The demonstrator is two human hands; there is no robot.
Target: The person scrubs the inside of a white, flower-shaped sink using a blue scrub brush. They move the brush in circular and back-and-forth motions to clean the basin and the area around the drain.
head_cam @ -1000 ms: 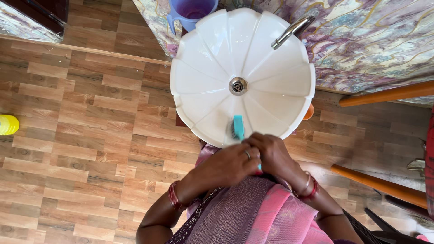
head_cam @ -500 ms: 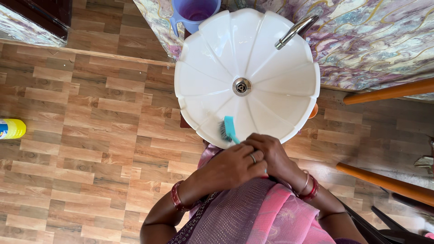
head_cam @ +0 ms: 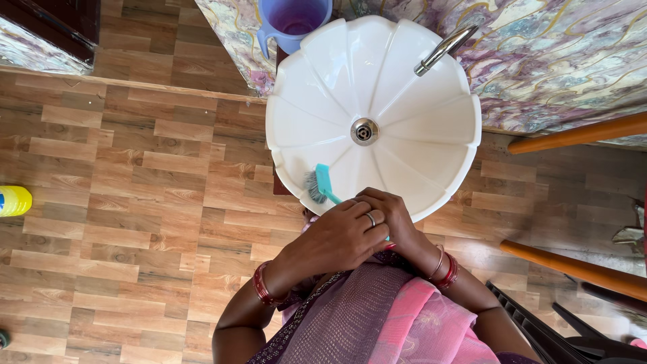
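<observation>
Both hands close together around the handle of a teal brush [head_cam: 322, 185] at the near rim of a white basin [head_cam: 431, 128]. The left hand [head_cam: 340, 236] lies on top, fingers curled over, a ring showing; the right hand [head_cam: 394, 219] wraps the handle just beside it and partly under it, so the two touch. From this grip the brush runs up and to the left, its long axis slanting toward the basin's left wall, with the bristle head lying on the inner slope just past the fingers. The left hand sits nearer the bristles. The drain [head_cam: 364, 131] is farther up from the grip, well apart from the brush head, and the tap [head_cam: 445, 48] farther still to the right. The basin holds only the brush; whether it is wet cannot be told. A purple jug [head_cam: 296, 20] beyond the far rim looks empty.
</observation>
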